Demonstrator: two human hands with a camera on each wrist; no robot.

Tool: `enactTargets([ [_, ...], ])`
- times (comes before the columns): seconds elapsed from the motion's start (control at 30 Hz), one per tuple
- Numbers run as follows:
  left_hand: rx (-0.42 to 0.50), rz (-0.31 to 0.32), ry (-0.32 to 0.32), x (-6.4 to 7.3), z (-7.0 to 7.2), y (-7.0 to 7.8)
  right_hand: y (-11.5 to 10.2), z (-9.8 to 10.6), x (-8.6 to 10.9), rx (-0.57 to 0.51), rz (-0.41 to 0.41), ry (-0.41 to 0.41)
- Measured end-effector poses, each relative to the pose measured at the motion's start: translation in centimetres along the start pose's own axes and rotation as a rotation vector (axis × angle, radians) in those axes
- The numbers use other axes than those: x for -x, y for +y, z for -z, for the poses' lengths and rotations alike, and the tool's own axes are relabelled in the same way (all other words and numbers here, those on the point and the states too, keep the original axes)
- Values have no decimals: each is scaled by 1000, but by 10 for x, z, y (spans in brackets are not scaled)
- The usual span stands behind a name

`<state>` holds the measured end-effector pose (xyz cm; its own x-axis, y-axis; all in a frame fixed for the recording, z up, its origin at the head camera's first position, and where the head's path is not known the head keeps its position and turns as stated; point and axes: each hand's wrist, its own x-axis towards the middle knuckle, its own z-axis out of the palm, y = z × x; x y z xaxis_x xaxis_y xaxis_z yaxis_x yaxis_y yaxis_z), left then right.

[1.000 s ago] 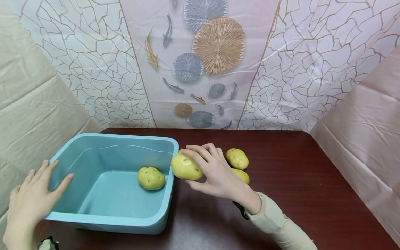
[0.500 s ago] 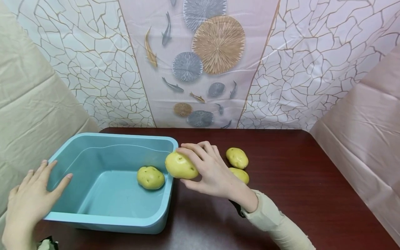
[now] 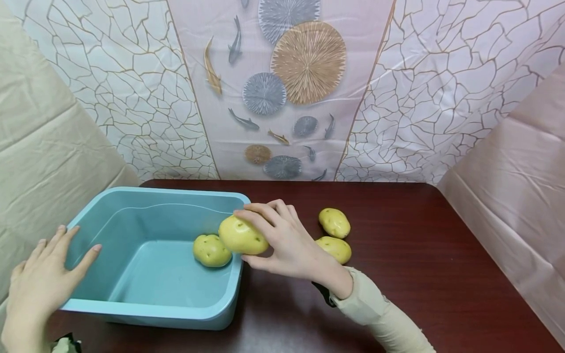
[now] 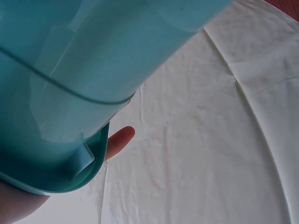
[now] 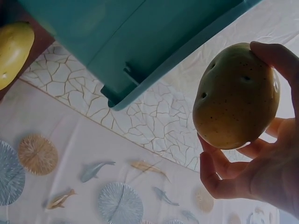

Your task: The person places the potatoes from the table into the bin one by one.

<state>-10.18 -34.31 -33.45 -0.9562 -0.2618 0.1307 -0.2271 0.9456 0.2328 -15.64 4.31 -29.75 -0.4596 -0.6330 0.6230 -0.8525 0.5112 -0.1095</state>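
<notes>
My right hand [image 3: 287,245] grips a yellow potato [image 3: 242,235] between thumb and fingers, above the right rim of a light blue plastic tub [image 3: 145,308]. In the right wrist view the same potato [image 5: 236,98] shows small dark eyes, with fingertips along its sides. Inside the tub, against its right wall, lies another potato [image 3: 212,250]. My left hand [image 3: 44,279] rests at the tub's left rim with fingers spread and straight. From the left wrist, the tub's underside and rim [image 4: 70,186] fill much of the view, and only parts of the fingers show.
Two more potatoes, a far one [image 3: 334,223] and a nearer one [image 3: 336,249], lie on the dark red table [image 3: 419,274] right of the tub. A patterned cloth [image 3: 282,98] hangs behind, with plain cloth on both sides.
My right hand has carried its potato leftward, from beside the tub to over its right rim. The nearer table potato shows more now. My left hand has barely moved.
</notes>
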Motion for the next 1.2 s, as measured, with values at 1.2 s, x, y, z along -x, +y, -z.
enactTargets([
  [1.2,-9,14,-7,-1,0,-1,-21,-24,-14,-25,58,-73],
])
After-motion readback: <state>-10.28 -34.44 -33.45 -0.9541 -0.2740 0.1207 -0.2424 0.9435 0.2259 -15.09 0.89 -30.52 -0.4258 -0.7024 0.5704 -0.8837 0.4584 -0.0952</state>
